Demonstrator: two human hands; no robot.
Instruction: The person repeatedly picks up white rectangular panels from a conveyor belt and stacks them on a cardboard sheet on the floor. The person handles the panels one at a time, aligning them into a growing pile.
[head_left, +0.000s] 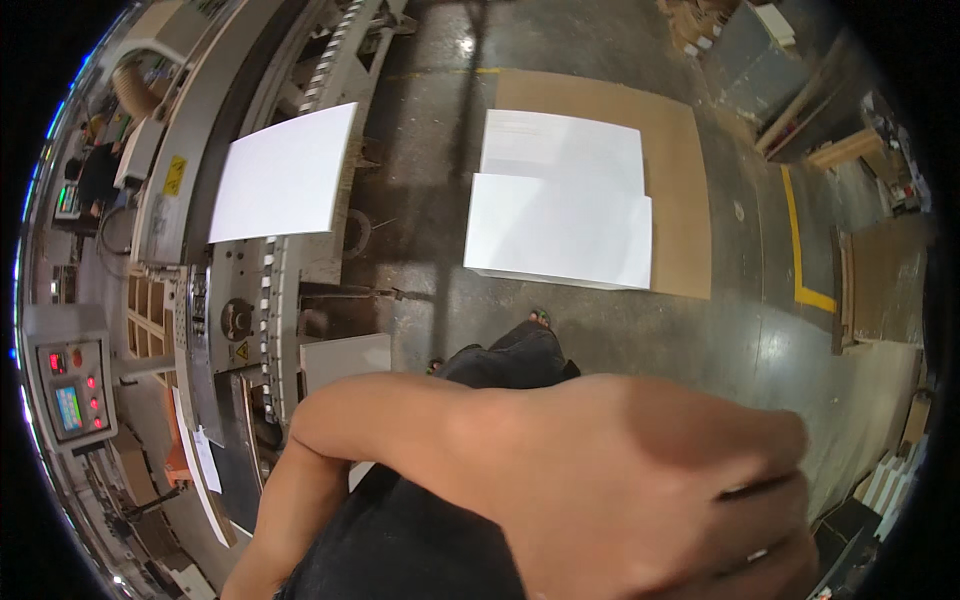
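Observation:
My left arm reaches across from the lower left, bent at the elbow, and its hand is very close to the camera. My left hand [690,490] has its fingers curled in, back of the hand toward me; the palm is hidden, so I cannot make out what is in it, if anything. It touches none of the panels. Beyond it, white panels [560,235] lie in two offset piles on a brown sheet [685,190] on the floor. Another white panel [280,175] rests on the machine's conveyor [268,275] at the left. My right hand is out of view.
A long machine [205,120] runs along the left, with a control panel [75,390] showing lit buttons. A pale board [345,360] stands beside it, near my legs. Yellow floor tape [795,240], brown boards [885,285] and a grey cabinet [755,60] are at the right.

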